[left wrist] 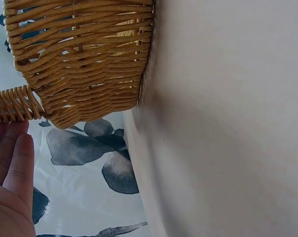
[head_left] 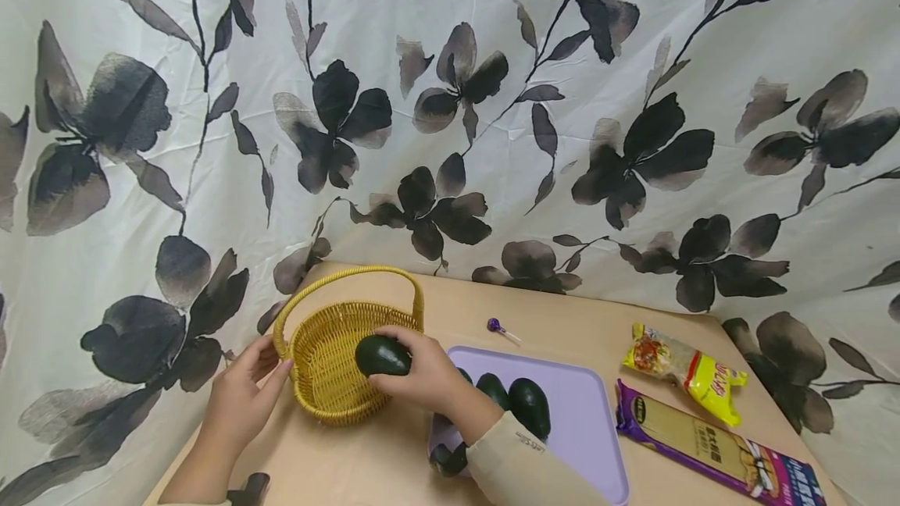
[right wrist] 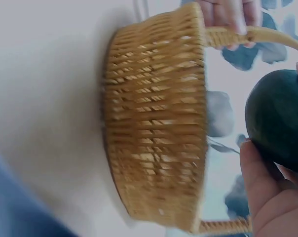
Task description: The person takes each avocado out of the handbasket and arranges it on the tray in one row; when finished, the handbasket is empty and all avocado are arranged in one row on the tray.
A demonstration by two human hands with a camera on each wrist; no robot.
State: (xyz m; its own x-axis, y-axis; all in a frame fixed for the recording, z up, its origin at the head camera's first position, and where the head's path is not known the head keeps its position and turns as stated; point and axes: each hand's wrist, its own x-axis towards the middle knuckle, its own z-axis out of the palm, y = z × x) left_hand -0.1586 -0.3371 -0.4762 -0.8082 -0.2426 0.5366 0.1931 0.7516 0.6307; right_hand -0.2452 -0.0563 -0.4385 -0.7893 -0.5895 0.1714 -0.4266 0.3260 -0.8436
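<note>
A dark green avocado point(head_left: 382, 355) is in the fingers and thumb of my right hand point(head_left: 432, 377), above the right side of the yellow wicker basket point(head_left: 330, 397). The right wrist view has the same avocado point(right wrist: 279, 121) beyond the basket's rim. My left hand point(head_left: 242, 389) pinches the base of the basket's arched handle point(head_left: 281, 326) on the left side. Inside, the basket's woven bottom shows. Several more avocados point(head_left: 530, 407) lie on the lilac tray point(head_left: 580, 432), partly hidden by my right forearm.
A purple lollipop point(head_left: 495, 325) lies behind the tray. To the tray's right are a yellow food packet point(head_left: 685, 373) and a long purple packet point(head_left: 710, 443). A floral cloth point(head_left: 450, 155) hangs behind the table point(head_left: 457, 303).
</note>
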